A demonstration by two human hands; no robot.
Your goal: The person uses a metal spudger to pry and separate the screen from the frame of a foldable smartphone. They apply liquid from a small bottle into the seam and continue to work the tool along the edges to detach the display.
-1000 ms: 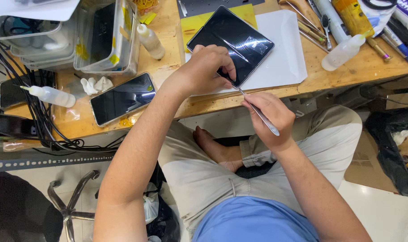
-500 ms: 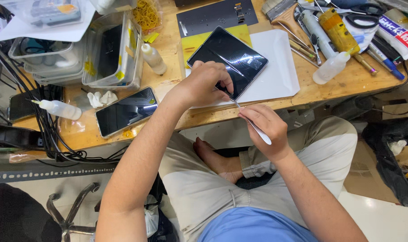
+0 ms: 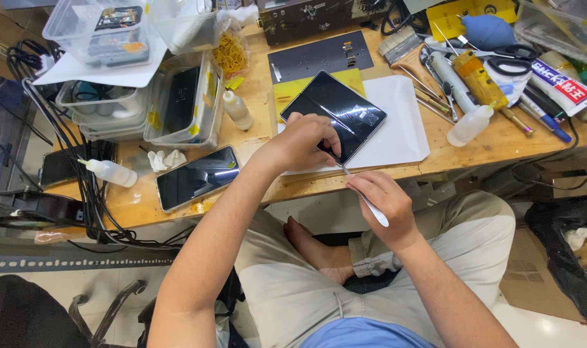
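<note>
- Head view: right hand (image 3: 378, 205) is pinching a thin pry tool (image 3: 366, 200) in a closed grip.
- Tool tip is meeting the dark phone's (image 3: 335, 113) near corner.
- Left hand (image 3: 301, 140) is pressing down on that phone, fingers curled, just beyond, on the tabletop (image 3: 493, 142).

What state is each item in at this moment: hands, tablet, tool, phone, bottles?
Left hand: pressing down on the tablet's near edge.
Right hand: grip closed on the white-handled tool.
White-handled tool: tip at the tablet's near corner.
Dark tablet: flat on white paper.
Phone: flat, screen dark.
Squeeze bottle: upright, capped.
</note>
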